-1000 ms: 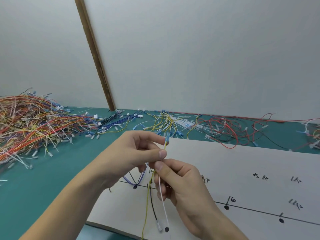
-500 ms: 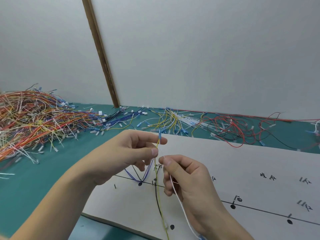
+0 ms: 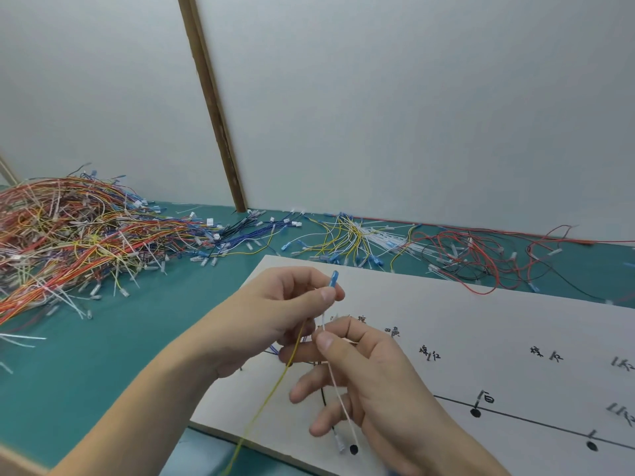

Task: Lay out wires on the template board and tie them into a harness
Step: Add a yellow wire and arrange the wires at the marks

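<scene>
Two hands pinching wires above the template board.

Left hand raised over the near left corner of the white template board, thumb and forefinger pinching a yellow wire just below its blue terminal, wire trailing down past the board's front edge. Right hand just beside and below, thumb and forefinger pinching a white wire that hangs toward a black dot near the board's edge; remaining fingers loosely spread. Black lines, dots and handwritten labels across the board. On the green tabletop: a big tangled wire heap at left, yellow wires and red wires behind the board.
</scene>
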Motion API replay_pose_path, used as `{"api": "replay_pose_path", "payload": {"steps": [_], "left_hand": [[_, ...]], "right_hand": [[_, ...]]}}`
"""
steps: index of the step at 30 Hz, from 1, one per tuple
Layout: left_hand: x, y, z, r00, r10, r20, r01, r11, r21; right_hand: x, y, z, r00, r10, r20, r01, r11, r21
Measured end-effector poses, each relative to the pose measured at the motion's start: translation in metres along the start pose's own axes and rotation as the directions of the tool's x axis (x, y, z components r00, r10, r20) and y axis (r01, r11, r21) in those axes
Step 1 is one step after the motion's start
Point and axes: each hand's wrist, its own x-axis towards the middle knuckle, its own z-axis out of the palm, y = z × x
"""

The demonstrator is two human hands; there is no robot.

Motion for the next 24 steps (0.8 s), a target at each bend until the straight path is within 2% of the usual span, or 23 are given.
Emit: {"api": "replay_pose_path", "payload": {"steps": [2,4,9,12,18,24], "left_hand": [[0.001,-0.003,-0.004,1.000,0.019,-0.001,-0.019,1.000,-0.011],[0.004,-0.006,-0.011,1.000,0.011,-0.006,-0.012,0.996,-0.091],[0.029,-0.012,-0.031,0.979,-0.078,-0.186,0.031,0.969,-0.244],[0.047,-0.020,-0.039,0.964,-0.128,-0.235,0.079,0.975,-0.208],[0.065,-0.039,-0.042,0.948,-0.225,-0.225,0.211,0.974,-0.082],[0.066,-0.053,-0.042,0.921,-0.288,-0.264,0.326,0.939,0.112]], "right_hand": [[0.000,0.002,-0.001,0.998,0.023,0.058,-0.024,0.999,0.027],[0.000,0.003,-0.002,0.997,0.034,0.069,-0.040,0.996,0.078],[0.002,0.007,0.002,0.996,0.084,0.037,-0.089,0.979,0.181],[0.003,0.008,0.004,0.994,0.110,0.012,-0.111,0.980,0.164],[0.004,0.012,0.002,0.985,0.168,-0.041,-0.164,0.982,0.092],[0.006,0.019,0.002,0.971,0.199,-0.133,-0.213,0.972,-0.099]]}}
